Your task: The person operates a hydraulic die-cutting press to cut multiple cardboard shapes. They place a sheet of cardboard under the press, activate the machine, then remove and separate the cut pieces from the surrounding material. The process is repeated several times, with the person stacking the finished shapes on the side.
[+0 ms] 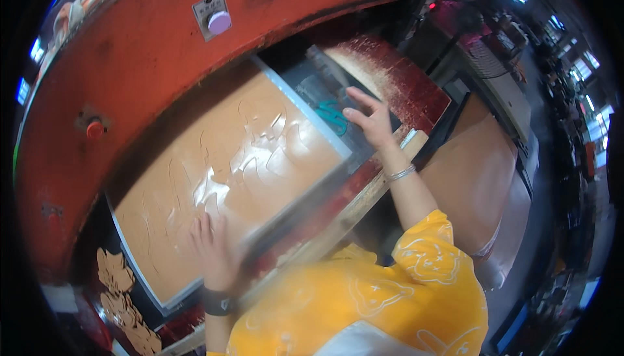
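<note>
A large tan sheet [175, 154] lies on a flat board with a pale blue-grey edge [302, 106]. Curved outlines are cut or pressed into it, and its middle shines with reflected light. My left hand [211, 249] rests over the sheet's near edge, fingers stretched out and slightly blurred. Beyond the board's right edge my right hand [372, 122] hovers with thumb and forefinger apart. A blurred grey bar-like thing [330, 67] lies just past its fingertips; whether they touch, I cannot tell. Teal looped handles [331, 119], like those of scissors, lie beside this hand.
An orange-red machine beam [143, 63] spans the far side, with a red button [95, 128] and a lilac knob [220, 23]. Tan cut-out pieces [117, 271] lie at the lower left. Larger tan sheets [471, 171] sit at my right. A wooden rail [325, 226] runs along the near edge.
</note>
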`<act>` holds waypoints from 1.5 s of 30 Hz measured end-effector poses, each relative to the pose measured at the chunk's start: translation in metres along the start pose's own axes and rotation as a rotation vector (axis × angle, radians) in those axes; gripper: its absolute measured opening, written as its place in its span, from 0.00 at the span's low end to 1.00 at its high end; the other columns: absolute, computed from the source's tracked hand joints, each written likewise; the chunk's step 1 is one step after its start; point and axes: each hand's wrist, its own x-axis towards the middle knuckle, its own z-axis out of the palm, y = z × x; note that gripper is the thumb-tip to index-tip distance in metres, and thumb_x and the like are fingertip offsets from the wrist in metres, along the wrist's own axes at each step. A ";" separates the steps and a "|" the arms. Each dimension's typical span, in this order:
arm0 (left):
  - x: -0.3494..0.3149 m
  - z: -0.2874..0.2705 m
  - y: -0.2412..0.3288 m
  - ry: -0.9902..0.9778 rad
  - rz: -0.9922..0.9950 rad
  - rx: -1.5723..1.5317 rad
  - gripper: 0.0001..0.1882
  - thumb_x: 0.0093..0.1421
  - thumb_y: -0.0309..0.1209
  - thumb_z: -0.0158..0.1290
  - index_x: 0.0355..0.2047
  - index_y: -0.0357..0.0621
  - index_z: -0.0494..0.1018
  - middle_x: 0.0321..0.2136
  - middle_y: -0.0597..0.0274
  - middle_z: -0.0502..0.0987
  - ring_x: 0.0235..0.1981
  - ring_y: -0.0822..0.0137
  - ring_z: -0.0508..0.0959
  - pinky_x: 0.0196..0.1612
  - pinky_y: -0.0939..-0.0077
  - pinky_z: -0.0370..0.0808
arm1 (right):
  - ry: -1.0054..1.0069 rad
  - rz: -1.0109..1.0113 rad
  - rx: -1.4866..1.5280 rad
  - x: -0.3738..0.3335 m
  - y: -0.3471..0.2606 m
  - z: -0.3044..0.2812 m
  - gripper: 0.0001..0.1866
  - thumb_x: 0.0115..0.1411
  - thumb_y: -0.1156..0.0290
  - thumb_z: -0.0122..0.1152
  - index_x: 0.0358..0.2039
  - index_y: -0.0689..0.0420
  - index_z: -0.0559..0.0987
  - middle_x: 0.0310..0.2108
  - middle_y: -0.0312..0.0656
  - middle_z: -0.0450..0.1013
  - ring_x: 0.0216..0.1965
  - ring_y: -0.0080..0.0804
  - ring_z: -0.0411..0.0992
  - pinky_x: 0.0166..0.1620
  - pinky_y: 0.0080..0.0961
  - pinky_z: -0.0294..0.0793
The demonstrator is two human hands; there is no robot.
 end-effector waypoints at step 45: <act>0.220 0.015 0.048 0.271 -0.317 -1.990 0.25 0.71 0.40 0.31 0.63 0.42 0.55 0.62 0.56 0.61 0.62 0.56 0.62 0.61 0.54 0.62 | -0.811 0.483 -0.106 -0.080 -0.084 -0.044 0.14 0.63 0.70 0.54 0.44 0.65 0.78 0.34 0.41 0.78 0.31 0.21 0.75 0.34 0.18 0.74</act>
